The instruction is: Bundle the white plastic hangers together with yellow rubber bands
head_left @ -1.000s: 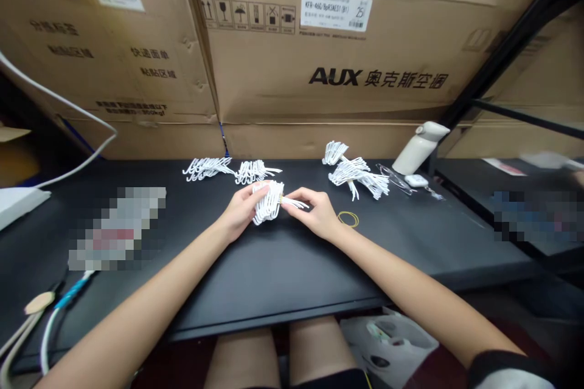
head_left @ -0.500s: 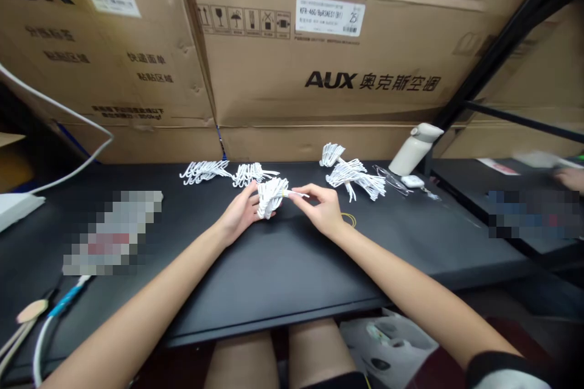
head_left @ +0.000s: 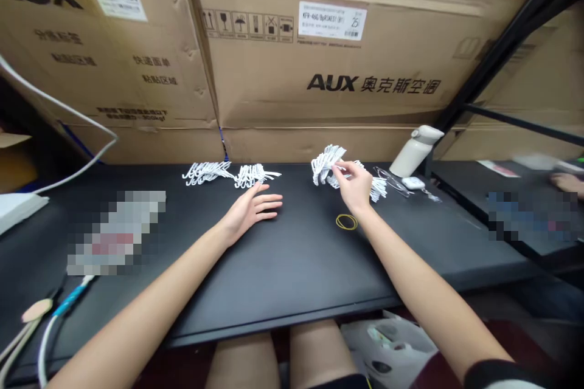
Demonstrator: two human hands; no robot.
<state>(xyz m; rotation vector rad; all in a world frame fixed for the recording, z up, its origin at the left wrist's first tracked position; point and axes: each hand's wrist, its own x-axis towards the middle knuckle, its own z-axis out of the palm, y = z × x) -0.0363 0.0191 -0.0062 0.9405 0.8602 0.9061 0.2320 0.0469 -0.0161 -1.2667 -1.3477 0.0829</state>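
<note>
My right hand (head_left: 356, 187) pinches a bundle of white hooks (head_left: 323, 164) at the back right of the black desk, over the other white hooks (head_left: 378, 189) piled there. My fingers and wrist partly cover that pile. Nothing is in my left hand (head_left: 246, 213), whose fingers are spread above the desk. Just beyond its fingertips lies a bunch of white hooks (head_left: 250, 175), with a second bunch (head_left: 207, 172) to its left. Yellow rubber bands (head_left: 347, 222) rest on the desk below my right hand.
Cardboard boxes (head_left: 260, 85) stand along the back of the black desk (head_left: 283, 267). At the right are a white bottle (head_left: 415, 151), glasses (head_left: 393, 182) and a small white case (head_left: 413, 183). A blurred-out device (head_left: 118, 231) with a cable lies left. Another person's hand (head_left: 568, 183) shows far right.
My right hand has carried the hook bundle from my left hand to the right-hand pile. The left hand has let go and its fingers have spread. The rubber bands are now fully visible.
</note>
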